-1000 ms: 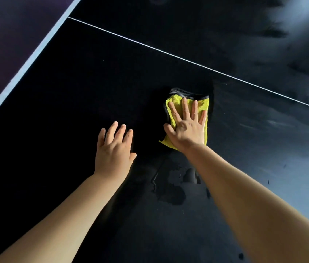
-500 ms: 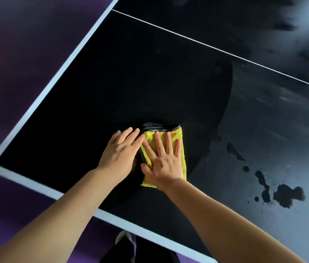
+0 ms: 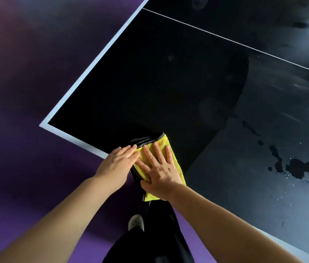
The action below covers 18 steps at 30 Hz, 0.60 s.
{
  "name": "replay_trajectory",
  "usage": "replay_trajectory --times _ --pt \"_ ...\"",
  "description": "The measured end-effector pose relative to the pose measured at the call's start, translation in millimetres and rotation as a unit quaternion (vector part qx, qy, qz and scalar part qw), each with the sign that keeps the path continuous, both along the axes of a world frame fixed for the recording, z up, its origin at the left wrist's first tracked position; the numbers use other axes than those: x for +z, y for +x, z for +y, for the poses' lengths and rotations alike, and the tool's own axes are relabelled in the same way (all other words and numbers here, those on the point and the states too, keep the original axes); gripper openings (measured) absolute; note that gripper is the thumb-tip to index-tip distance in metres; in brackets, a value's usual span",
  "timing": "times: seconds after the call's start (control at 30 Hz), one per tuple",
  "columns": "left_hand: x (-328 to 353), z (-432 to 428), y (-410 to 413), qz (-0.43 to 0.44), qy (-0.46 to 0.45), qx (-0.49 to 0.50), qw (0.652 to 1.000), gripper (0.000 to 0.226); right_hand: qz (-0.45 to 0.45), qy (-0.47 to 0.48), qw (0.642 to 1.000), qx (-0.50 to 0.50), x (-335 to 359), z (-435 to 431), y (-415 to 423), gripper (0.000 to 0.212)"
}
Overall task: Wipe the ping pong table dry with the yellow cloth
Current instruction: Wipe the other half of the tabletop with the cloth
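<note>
**Cloth at the near edge, puddle waiting on the right**

Starting at the far left: purple floor [image 3: 17,168], then the white border stripe [image 3: 74,138] marking the near corner of the counter [image 3: 150,82]. That left stretch of the surface is deep, even black with no drops I can pick out.

Now the left hand [image 3: 115,164]. It lies flat with the fingers straight and close together, their tips touching the grey-trimmed left side of the yellow cloth [image 3: 162,141]. It holds nothing, just braces beside it.

The cloth is folded into a thick pad, fluffy yellow on top with a dark grey backing and hem showing at the far end. It sits right on the counter's near edge, and its lower end hangs off over the floor.

On top of it is the right hand [image 3: 161,173], with palm down and fingers fanned wide, pressing the pad flat rather than pinching it. Below the hands there's a dark trouser leg [image 3: 150,243] and a white shoe [image 3: 135,222].

I read this as the bottom of a wiping stroke at the edge, with the job only partly done. Look right and you'll see a dark puddle [image 3: 301,168] with splashes trailing off it, fine droplets [image 3: 286,192] nearer the edge and a streaky film [image 3: 292,86] below the thin white centre line [image 3: 225,39].

The next move, by my reckoning, is to get the pad fully onto the surface, carry it right and press it flat through that puddle. A fresh fold may help if the pad is soaked, though I can't tell how wet it is.
</note>
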<state>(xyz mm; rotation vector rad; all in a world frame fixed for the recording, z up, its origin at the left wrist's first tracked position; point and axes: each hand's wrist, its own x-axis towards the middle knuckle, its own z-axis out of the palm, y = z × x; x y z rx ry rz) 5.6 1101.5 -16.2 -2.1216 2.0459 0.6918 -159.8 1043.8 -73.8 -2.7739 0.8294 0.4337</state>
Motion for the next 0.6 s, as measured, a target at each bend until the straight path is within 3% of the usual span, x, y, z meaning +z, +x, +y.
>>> replay_trajectory --times 0.13,0.37,0.6 --pt "2.0 11.2 -16.3 0.045 0.016 0.001 0.999 0.074 0.000 -0.006 1.000 0.017 -2.4 7.0 -26.5 0.073" --pt "3.3 -14.4 -62.8 0.045 0.006 -0.037 0.998 0.069 -0.011 -0.003 1.000 0.008 -2.3 -10.9 -80.0 0.076" --pt "-5.2 -75.9 -103.5 0.061 -0.030 -0.040 0.997 0.070 -0.025 -0.012 0.999 -0.017 -2.2 -77.0 -123.0 0.075"
